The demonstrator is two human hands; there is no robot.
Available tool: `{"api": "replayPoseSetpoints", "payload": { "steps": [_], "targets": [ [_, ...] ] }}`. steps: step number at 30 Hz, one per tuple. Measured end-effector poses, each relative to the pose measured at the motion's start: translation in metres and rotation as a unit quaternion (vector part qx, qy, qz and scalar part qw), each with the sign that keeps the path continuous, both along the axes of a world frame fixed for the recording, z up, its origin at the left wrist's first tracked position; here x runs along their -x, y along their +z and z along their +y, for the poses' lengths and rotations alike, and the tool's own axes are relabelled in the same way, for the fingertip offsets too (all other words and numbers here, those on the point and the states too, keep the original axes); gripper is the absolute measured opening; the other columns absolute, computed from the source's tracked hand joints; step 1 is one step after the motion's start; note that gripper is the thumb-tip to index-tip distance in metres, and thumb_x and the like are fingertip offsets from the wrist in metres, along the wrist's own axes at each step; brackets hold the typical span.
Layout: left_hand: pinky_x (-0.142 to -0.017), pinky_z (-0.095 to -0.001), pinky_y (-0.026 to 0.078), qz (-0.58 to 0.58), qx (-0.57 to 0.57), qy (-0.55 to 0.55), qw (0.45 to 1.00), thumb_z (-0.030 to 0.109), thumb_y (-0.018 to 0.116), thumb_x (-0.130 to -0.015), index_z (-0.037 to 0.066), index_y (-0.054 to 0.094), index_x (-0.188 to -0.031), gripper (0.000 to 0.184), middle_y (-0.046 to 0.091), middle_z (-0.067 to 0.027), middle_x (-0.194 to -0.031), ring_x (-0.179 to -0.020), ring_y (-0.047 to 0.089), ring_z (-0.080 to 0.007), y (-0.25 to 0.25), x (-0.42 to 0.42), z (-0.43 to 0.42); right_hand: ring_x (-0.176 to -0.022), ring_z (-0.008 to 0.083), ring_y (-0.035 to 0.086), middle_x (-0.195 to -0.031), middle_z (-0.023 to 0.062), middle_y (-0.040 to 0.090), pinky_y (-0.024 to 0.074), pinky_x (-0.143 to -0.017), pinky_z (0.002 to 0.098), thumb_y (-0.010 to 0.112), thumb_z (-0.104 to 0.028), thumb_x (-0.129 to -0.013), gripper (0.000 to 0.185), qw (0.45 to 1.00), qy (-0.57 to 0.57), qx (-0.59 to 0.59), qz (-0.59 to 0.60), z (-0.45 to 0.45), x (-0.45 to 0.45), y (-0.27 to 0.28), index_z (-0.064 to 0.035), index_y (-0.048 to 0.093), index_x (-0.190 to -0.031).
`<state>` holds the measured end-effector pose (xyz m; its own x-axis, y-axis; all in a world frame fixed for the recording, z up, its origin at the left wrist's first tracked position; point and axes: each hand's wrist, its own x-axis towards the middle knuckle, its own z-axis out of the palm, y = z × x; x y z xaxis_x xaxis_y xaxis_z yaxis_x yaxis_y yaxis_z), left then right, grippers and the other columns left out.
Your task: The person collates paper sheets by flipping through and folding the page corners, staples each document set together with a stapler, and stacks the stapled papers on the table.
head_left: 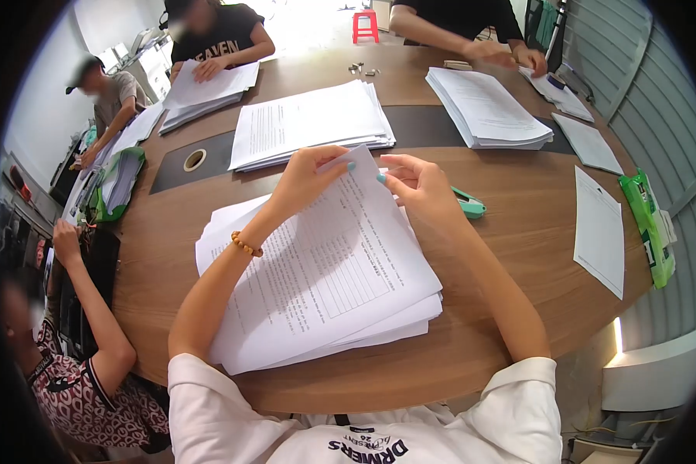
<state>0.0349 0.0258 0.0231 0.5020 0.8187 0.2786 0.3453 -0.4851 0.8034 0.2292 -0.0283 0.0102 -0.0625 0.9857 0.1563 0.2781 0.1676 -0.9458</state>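
My left hand (313, 179) pinches the top edge of a printed sheet (317, 271) that lies on a stack of papers in front of me, its upper corner raised. Just right of that corner is my right hand (416, 185), thumb and fingers apart, with nothing visible between them. A green stapler (469, 203) rests on the table beyond my right wrist, partly hidden by the hand. Farther back, a second stack of printed sheets (309, 124) sits on the dark strip of the table.
Around the wooden table (518, 255) are more paper stacks (491, 108), a tape roll (195, 160), small metal pieces (363, 69), a single sheet (598, 232) and a green package (648, 228). Several people sit or stand at its edges. A red stool (365, 26) stands behind.
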Motion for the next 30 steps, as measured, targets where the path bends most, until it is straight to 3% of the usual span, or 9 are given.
{"api": "replayPoseSetpoints", "payload": {
  "steps": [2, 8, 21, 23, 25, 26, 28, 30],
  "targets": [
    [-0.076, -0.0229, 0.046, 0.019, -0.021, 0.005, 1.0, 0.006, 0.058, -0.08, -0.005, 0.06, -0.102, 0.024, 0.064, -0.0072, -0.089, -0.083, 0.057, -0.0099, -0.008, -0.002, -0.001, -0.075, 0.022, 0.064, -0.085, 0.0174, 0.064, 0.0495, -0.064, 0.0315, 0.058, -0.012, -0.078, 0.037, 0.997, 0.002, -0.071, -0.042, 0.001, 0.004, -0.009, 0.0021, 0.053, -0.113],
    [-0.083, -0.025, 0.044, 0.008, 0.011, -0.023, 1.0, 0.004, 0.056, -0.08, -0.003, 0.055, -0.112, 0.032, 0.061, -0.0114, -0.104, -0.091, 0.056, -0.0114, -0.016, -0.004, -0.002, -0.077, 0.0272, 0.062, -0.09, 0.0215, 0.062, 0.0481, -0.069, 0.0338, 0.055, -0.007, -0.079, 0.038, 0.993, -0.008, -0.07, -0.098, -0.003, 0.014, -0.008, 0.0027, 0.051, -0.115],
    [-0.084, -0.025, 0.044, 0.02, -0.01, -0.014, 1.0, 0.001, 0.053, -0.079, -0.001, 0.054, -0.114, 0.035, 0.061, -0.0117, -0.106, -0.092, 0.057, -0.0117, -0.021, -0.004, -0.007, -0.081, 0.0267, 0.061, -0.094, 0.0199, 0.06, 0.0471, -0.073, 0.034, 0.061, -0.013, -0.077, 0.039, 0.992, 0.003, -0.071, -0.101, 0.004, -0.002, -0.009, 0.0046, 0.053, -0.111],
    [-0.084, -0.025, 0.043, 0.01, -0.006, -0.008, 1.0, 0.0, 0.053, -0.079, -0.001, 0.054, -0.114, 0.035, 0.061, -0.0114, -0.105, -0.092, 0.057, -0.0119, -0.023, -0.005, -0.008, -0.091, 0.0273, 0.057, -0.099, 0.0184, 0.057, 0.0448, -0.079, 0.0347, 0.067, -0.021, -0.074, 0.046, 0.958, -0.014, -0.157, -0.239, 0.006, -0.032, -0.001, 0.0033, 0.052, -0.111],
    [-0.081, -0.0237, 0.044, -0.004, -0.043, 0.004, 0.999, 0.0, 0.054, -0.079, -0.001, 0.057, -0.109, 0.03, 0.062, -0.01, -0.102, -0.088, 0.058, -0.0125, -0.026, -0.003, -0.009, -0.098, 0.0293, 0.051, -0.105, 0.0166, 0.053, 0.042, -0.084, 0.0358, 0.071, -0.027, -0.07, 0.05, 0.881, -0.034, -0.184, -0.435, 0.0, -0.071, -0.009, 0.0016, 0.052, -0.107],
    [-0.081, -0.0237, 0.044, -0.009, -0.043, 0.007, 0.999, 0.0, 0.054, -0.079, -0.001, 0.057, -0.109, 0.03, 0.062, -0.01, -0.102, -0.088, 0.058, -0.0125, -0.026, -0.003, -0.009, -0.098, 0.0293, 0.051, -0.105, 0.0166, 0.053, 0.042, -0.084, 0.0358, 0.071, -0.027, -0.07, 0.05, 0.878, -0.031, -0.186, -0.44, -0.004, -0.082, -0.011, 0.0016, 0.052, -0.107],
    [-0.076, -0.0233, 0.045, -0.005, -0.036, -0.012, 0.999, 0.0, 0.055, -0.079, -0.002, 0.059, -0.102, 0.023, 0.064, -0.009, -0.095, -0.081, 0.058, -0.0131, -0.025, -0.003, -0.008, -0.099, 0.0306, 0.047, -0.108, 0.0157, 0.05, 0.0415, -0.084, 0.0356, 0.071, -0.026, -0.07, 0.046, 0.882, -0.016, -0.02, -0.47, -0.012, -0.096, -0.016, 0.0009, 0.053, -0.103],
    [-0.073, -0.0236, 0.046, -0.016, -0.052, -0.02, 0.998, -0.001, 0.055, -0.079, -0.002, 0.06, -0.099, 0.021, 0.064, -0.009, -0.091, -0.078, 0.058, -0.0133, -0.025, -0.004, -0.008, -0.096, 0.0307, 0.049, -0.105, 0.0153, 0.052, 0.0424, -0.082, 0.0355, 0.071, -0.023, -0.07, 0.043, 0.89, -0.013, -0.044, -0.454, -0.014, -0.1, -0.022, 0.0002, 0.053, -0.102]
  ]
}}
